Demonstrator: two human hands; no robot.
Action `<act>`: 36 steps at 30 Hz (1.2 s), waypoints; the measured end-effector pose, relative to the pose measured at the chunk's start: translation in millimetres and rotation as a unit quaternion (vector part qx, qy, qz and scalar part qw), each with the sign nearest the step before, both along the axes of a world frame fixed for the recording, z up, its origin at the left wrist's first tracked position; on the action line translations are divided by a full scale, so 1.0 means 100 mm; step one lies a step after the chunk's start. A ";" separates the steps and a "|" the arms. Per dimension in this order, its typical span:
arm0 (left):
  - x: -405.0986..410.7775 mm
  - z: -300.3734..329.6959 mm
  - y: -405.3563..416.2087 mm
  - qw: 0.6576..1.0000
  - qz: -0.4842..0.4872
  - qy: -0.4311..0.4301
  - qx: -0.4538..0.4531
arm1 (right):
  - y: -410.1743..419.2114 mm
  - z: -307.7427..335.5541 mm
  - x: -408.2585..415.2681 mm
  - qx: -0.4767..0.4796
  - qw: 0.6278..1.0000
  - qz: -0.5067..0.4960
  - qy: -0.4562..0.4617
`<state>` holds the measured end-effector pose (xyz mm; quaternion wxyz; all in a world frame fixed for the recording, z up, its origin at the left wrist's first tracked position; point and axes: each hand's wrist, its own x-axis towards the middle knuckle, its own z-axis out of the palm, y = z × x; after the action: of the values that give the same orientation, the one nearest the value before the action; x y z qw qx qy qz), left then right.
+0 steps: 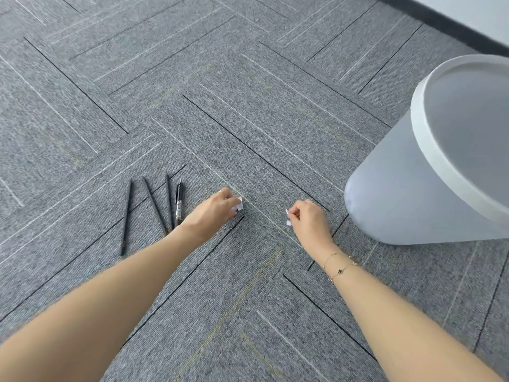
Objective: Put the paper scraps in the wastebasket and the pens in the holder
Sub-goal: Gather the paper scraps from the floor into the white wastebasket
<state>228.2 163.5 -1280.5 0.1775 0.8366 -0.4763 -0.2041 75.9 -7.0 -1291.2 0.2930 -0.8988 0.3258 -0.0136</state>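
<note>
While both arms reach out over the grey carpet point(248, 106), each hand is curled around white paper. The left hand point(216, 206) has its fingers bent over a scrap point(239, 205) that pokes out past the fingertips, low over the carpet; whether the scrap touches the floor cannot be told. The right hand point(309, 216) pinches a second scrap point(287, 217) between thumb and curled fingers, its white edges showing at the left side of the hand. The two hands are near each other but apart, with bare carpet between them.

Left of the left hand, four pens point(154, 208) lie on the carpet, roughly side by side and fanning slightly: three slim dark ones and a shorter one with a silver grip nearest the wrist. The forearm covers the near ends of some of them.

The bin point(399, 194), pale grey with a white rim, stands on the carpet to the right, near the right hand. A bracelet point(337, 267) circles the right wrist, and rings show on both hands.
</note>
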 end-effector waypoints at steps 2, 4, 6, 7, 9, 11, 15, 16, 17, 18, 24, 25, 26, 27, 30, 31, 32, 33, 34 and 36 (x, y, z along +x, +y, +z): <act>0.00 -0.01 -0.01 1.000 -0.002 -0.006 -0.009 | 0.01 -0.01 0.01 -0.007 1.000 0.008 0.007; 0.02 -0.02 -0.02 1.000 -0.006 -0.011 -0.014 | 0.01 0.01 0.01 -0.010 1.000 0.009 0.002; 0.04 -0.01 -0.04 1.000 -0.019 -0.018 -0.008 | -0.01 0.04 -0.01 -0.004 1.000 0.019 -0.011; 0.05 -0.01 -0.05 1.000 -0.023 -0.019 -0.002 | -0.02 0.05 -0.03 0.000 0.999 0.033 -0.013; 0.06 0.01 -0.07 0.999 -0.026 -0.022 0.003 | -0.04 0.08 -0.08 -0.003 0.997 0.075 0.001; 0.07 0.02 -0.09 0.999 -0.025 -0.021 0.009 | -0.07 0.11 -0.13 -0.018 0.993 0.113 0.030; 0.06 0.03 -0.14 0.998 -0.038 -0.023 0.039 | -0.08 0.16 -0.15 -0.042 0.984 0.158 0.068; 0.04 0.04 -0.16 0.998 -0.036 -0.027 0.048 | -0.07 0.16 -0.15 -0.042 0.983 0.162 0.074; 0.03 0.04 -0.17 0.997 -0.032 -0.033 0.056 | -0.06 0.16 -0.14 -0.041 0.983 0.160 0.077; 0.02 0.04 -0.19 0.997 -0.028 -0.041 0.062 | -0.05 0.16 -0.13 -0.039 0.984 0.156 0.076; 0.04 0.01 -0.24 0.997 -0.017 -0.043 0.069 | 0.00 0.11 -0.06 -0.028 0.987 0.141 0.064; 0.04 0.02 -0.26 0.997 -0.016 -0.038 0.067 | 0.01 0.11 -0.05 -0.023 0.989 0.135 0.061; 0.04 0.04 -0.28 0.997 -0.017 -0.035 0.066 | 0.02 0.10 -0.05 -0.014 0.990 0.128 0.058; 0.04 0.04 -0.30 0.997 -0.017 -0.035 0.066 | 0.02 0.09 -0.05 -0.002 0.991 0.120 0.054; 0.09 0.04 -0.35 0.997 -0.007 -0.022 0.068 | 0.01 0.07 -0.04 0.044 0.994 0.081 0.051; 0.10 0.03 -0.36 0.997 -0.006 -0.017 0.070 | 0.01 0.07 -0.03 0.057 0.995 0.068 0.052; 0.11 0.02 -0.36 0.997 -0.006 -0.013 0.073 | 0.00 0.09 -0.01 0.065 0.994 0.060 0.059; 0.12 0.02 -0.37 0.997 -0.007 -0.011 0.075 | -0.01 0.10 0.01 0.068 0.994 0.056 0.068; 0.12 0.01 -0.37 0.997 -0.009 -0.010 0.079 | -0.01 0.11 0.03 0.068 0.993 0.056 0.083; 0.13 0.01 -0.38 0.997 -0.009 -0.015 0.080 | -0.03 0.12 0.08 0.055 0.990 0.066 0.112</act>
<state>241.1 125.3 -1279.3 0.1009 0.8466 -0.4686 -0.2312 83.7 -9.8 -1279.6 0.3037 -0.8969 0.2965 0.1244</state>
